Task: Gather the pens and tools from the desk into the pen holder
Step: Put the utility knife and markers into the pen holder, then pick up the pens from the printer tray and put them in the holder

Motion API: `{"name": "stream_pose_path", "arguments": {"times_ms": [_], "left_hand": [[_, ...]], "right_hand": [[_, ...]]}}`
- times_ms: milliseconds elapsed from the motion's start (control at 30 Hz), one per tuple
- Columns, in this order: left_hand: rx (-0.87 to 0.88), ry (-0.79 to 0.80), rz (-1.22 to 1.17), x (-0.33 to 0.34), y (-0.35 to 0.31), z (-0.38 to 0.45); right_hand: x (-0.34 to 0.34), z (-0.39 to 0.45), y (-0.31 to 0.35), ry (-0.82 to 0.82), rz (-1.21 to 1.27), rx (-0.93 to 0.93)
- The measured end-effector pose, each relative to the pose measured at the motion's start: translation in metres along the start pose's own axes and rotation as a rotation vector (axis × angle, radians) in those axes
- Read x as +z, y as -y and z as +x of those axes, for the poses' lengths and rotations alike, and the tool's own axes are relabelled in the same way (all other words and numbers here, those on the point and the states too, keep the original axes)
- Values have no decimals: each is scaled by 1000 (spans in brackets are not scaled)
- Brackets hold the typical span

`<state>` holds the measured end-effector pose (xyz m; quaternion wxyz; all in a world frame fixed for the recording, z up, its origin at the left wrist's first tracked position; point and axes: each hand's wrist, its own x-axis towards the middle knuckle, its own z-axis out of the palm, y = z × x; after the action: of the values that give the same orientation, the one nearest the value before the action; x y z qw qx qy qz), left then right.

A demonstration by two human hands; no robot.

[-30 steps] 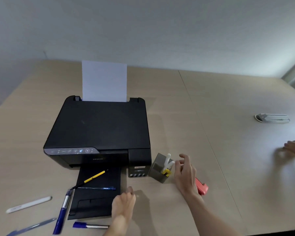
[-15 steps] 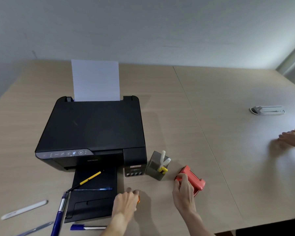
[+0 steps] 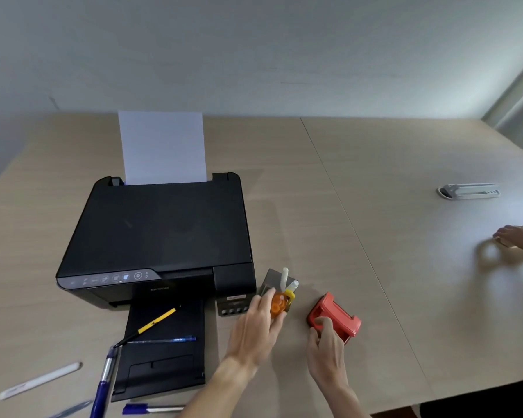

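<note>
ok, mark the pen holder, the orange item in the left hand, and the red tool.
pen holder [image 3: 269, 282]: head view, grey left wall near the rim.
orange item [image 3: 277, 306]: head view, its rounded body beside the left hand's fingers.
red tool [image 3: 340, 316]: head view, its top face.

1. One view only: head-worn wide-angle camera, looking forward and down across the light wood-grain desk [image 3: 375, 176].
2. Faces the pale grey wall [image 3: 254, 49] at the desk's far edge.
3. Near field: the wearer's forearms enter from the bottom edge; the black inkjet printer [image 3: 160, 233] sits left of centre.
4. Straight edges bow near the corners.
</note>
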<state>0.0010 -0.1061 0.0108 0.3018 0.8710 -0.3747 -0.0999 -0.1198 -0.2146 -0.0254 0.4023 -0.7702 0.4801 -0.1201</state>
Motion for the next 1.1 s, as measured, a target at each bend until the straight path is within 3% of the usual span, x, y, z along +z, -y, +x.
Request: {"name": "stream_pose_path", "arguments": {"times_ms": [133,367,533,667,867,1100], "left_hand": [[-86,-84,-46,-1,-15,15],[-113,-45,17,3,-14,19],[-10,39,28,0,14,-4],[-109,45,123,-15,55,-47],[-288,0,296,-58,117,-107],[-435,-96,503,-97,163,-102]], "right_hand": [[-1,-3,3,26,-36,-24],[-7,-5,13,90,-124,-75],[-6,-12,14,147,-202,-99],[12,-25,15,284,-308,-151],[63,-45,47,445,-350,-362],[134,-62,101,430,-395,-673]]}}
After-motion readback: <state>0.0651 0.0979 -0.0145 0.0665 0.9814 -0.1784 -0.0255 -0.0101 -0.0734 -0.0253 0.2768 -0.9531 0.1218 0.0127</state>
